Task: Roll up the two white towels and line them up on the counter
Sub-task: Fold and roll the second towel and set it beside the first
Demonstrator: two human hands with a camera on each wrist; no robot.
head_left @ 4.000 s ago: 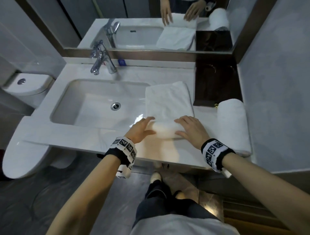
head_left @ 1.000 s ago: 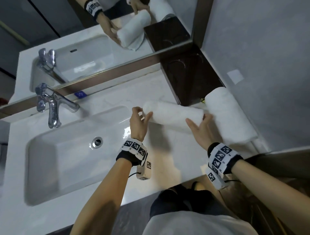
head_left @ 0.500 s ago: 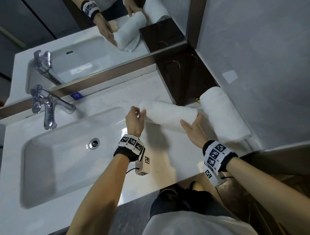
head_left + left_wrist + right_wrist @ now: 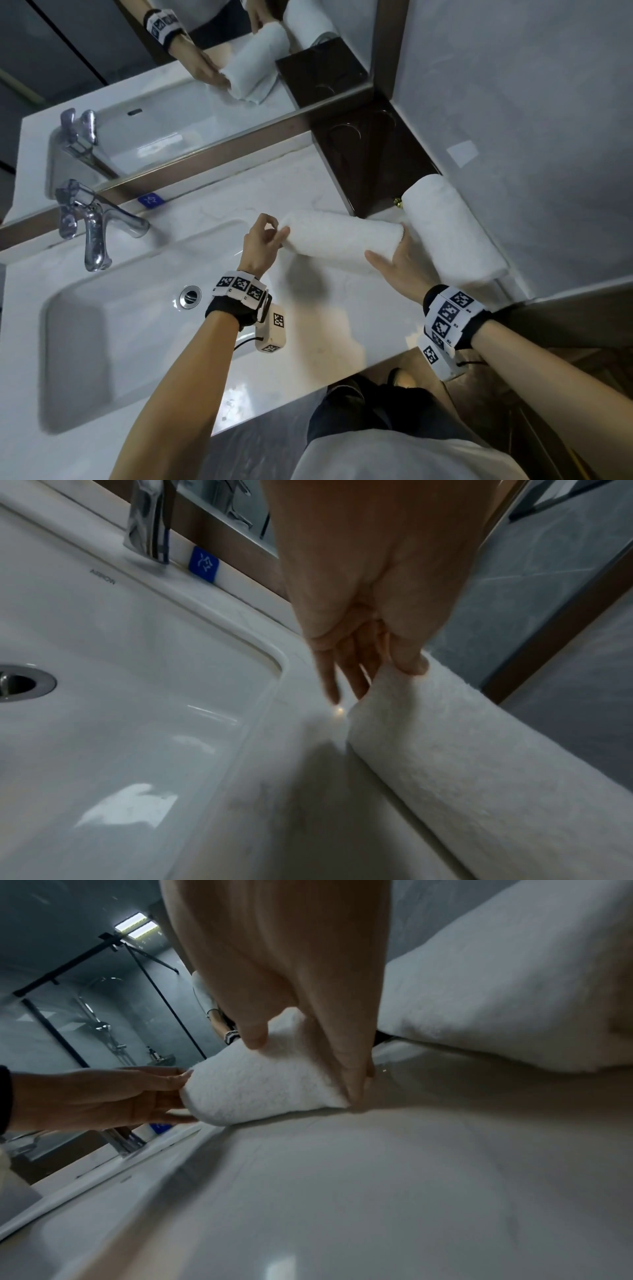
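Observation:
A rolled white towel (image 4: 342, 236) lies crosswise over the white counter (image 4: 329, 329), right of the basin. My left hand (image 4: 270, 233) holds its left end, thumb on top (image 4: 411, 666) and fingers against the end face. My right hand (image 4: 394, 250) grips the right end, with its thumb on the near side (image 4: 253, 1037) and its fingers along the end. The roll's underside meets the counter in the right wrist view (image 4: 267, 1091). A second, thicker rolled towel (image 4: 452, 229) lies against the right wall, its side touching the held roll's right end.
The sink basin (image 4: 137, 335) with its drain (image 4: 190, 296) fills the left of the counter, with a chrome faucet (image 4: 92, 229) behind it. A dark wooden tray (image 4: 373, 164) sits in the back right corner under the mirror (image 4: 171, 102). The grey wall (image 4: 531, 137) bounds the right side.
Four seconds ago the towel was half rolled and flat on the counter; now it is a full roll held by both ends. Over the last second it stayed beside the second roll.

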